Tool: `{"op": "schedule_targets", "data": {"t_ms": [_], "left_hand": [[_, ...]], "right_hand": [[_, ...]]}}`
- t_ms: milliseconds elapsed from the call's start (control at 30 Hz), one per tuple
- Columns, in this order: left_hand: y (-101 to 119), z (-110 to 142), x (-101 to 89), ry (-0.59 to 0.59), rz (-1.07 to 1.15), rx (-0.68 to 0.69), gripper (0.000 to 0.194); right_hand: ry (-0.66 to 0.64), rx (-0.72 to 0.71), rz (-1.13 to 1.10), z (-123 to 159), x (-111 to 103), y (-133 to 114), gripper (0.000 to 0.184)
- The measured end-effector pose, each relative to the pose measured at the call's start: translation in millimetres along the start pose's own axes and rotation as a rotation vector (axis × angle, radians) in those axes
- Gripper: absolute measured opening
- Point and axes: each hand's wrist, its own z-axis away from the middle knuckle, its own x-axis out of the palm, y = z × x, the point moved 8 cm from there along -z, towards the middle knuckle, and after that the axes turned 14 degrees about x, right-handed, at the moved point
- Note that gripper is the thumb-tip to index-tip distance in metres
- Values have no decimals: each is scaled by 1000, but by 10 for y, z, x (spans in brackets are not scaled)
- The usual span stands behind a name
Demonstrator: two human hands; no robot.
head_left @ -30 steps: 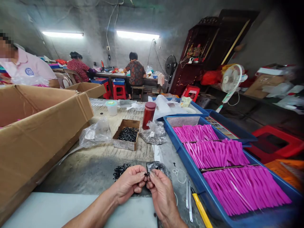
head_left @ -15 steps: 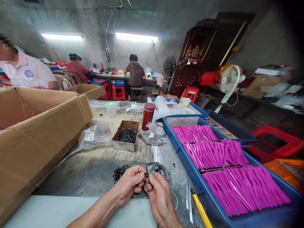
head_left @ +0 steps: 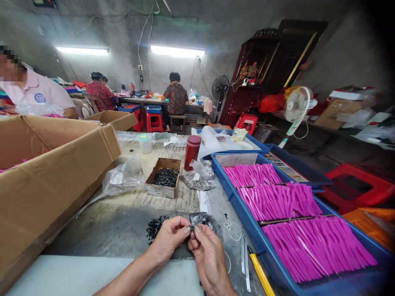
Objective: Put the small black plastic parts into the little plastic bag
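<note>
My left hand (head_left: 171, 238) and my right hand (head_left: 206, 253) meet low in the middle of the view, fingertips pinched together on a tiny dark metal part (head_left: 191, 227). Just beyond them on the table lie a loose pile of small black parts (head_left: 154, 225) and a small clear bag of parts (head_left: 205, 220). To the right, a blue tray (head_left: 247, 213) holds rows of magenta plastic strips (head_left: 277, 200). A yellow-handled tool (head_left: 262, 277) and white tweezers (head_left: 245, 263) lie beside my right hand.
A big open cardboard box (head_left: 52, 172) fills the left. A small carton of black parts (head_left: 164, 181), a red bottle (head_left: 192, 152), plastic bags (head_left: 123, 176) and a white cup (head_left: 144, 142) stand mid-table. People sit at the left and at a far bench. A white fan (head_left: 296, 105) stands right.
Both hands stay pinched together on the small part; the fingers shifted only slightly. The view has tilted a little.
</note>
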Motion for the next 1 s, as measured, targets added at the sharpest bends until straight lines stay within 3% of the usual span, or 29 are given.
{"op": "schedule_targets", "data": {"t_ms": [567,1000], "left_hand": [[76,4,48,-32,53,38,24],[74,-11,-26,-18,-47,115,17]], "right_hand": [[10,9,-25,23,-18,-43,17],[17,-15,12,18,-33,-49,14]]}}
